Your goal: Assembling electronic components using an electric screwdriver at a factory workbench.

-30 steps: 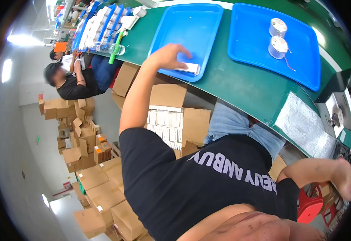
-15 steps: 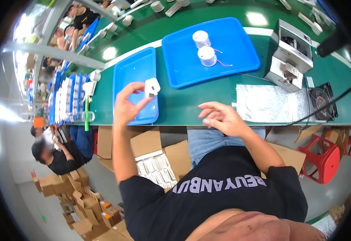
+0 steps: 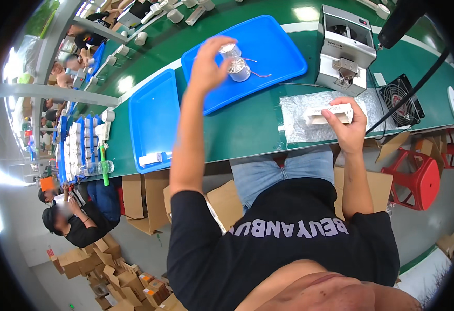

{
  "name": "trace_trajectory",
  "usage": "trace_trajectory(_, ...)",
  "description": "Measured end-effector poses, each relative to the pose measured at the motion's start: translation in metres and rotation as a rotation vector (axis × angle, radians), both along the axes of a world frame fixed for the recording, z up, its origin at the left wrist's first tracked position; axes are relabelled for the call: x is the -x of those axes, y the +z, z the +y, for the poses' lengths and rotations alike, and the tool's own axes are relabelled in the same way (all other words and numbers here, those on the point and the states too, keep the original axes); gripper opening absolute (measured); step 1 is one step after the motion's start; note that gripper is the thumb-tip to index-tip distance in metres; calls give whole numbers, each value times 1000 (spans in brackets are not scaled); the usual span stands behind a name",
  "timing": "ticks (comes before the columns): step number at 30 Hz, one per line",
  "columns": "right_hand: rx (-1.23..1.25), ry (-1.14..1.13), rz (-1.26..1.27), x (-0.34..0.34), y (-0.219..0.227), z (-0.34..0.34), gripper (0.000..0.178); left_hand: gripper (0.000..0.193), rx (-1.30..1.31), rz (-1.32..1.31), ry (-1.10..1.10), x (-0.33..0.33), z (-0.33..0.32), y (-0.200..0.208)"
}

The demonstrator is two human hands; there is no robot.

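Observation:
My right hand (image 3: 347,127) is closed on a long white plastic housing (image 3: 331,114) with a hollow along its side, held above the silvery bubble-wrap sheet. My left hand (image 3: 210,65) is over the large blue tray (image 3: 276,62), its thumb and fingers apart. Its fingertips are at a round white part (image 3: 230,50), which they partly cover. Just in front of that stands a second round white part (image 3: 239,70), with thin red wires trailing right. A small white plastic piece (image 3: 152,158) lies at the near end of the narrow blue tray (image 3: 157,111).
Beyond the bubble-wrap sheet (image 3: 294,132) stands a grey metal machine (image 3: 344,46). A black fan (image 3: 402,101) and a cable are to its right. Stacked white parts (image 3: 79,142) and a bottle (image 3: 94,167) stand at left. A red stool (image 3: 414,179) stands below the table.
My left hand has moved from the narrow tray to the large one, without the white part it held. My right hand, empty before, now holds a white housing farther right. The view has shifted.

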State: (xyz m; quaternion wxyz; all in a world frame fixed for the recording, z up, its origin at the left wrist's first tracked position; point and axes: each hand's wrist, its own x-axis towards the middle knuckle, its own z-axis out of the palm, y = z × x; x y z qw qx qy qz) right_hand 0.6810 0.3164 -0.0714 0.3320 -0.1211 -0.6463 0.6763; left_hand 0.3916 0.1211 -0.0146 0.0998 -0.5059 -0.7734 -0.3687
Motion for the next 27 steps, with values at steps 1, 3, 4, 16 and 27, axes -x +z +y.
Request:
trace_trajectory(1,0,4,2,-1,-3,5,24,55,114,86,10,26,0,-4)
trace_trajectory(3,-594,-162,-109,1,-10,13,28,65,261,169,31,61,2,-13)
trace_trajectory(4,-661,-183,-69,7,-13,9,32,66,425,62,-4,75,5,-16)
trace_trajectory(16,272,383,166,11,-19,24,45,82,-224,-731,-175,-90,-29,11)
trace_trajectory(27,689,686,442,22,-23,9,51,85,-361,-1275,-499,-161,-14,-35)
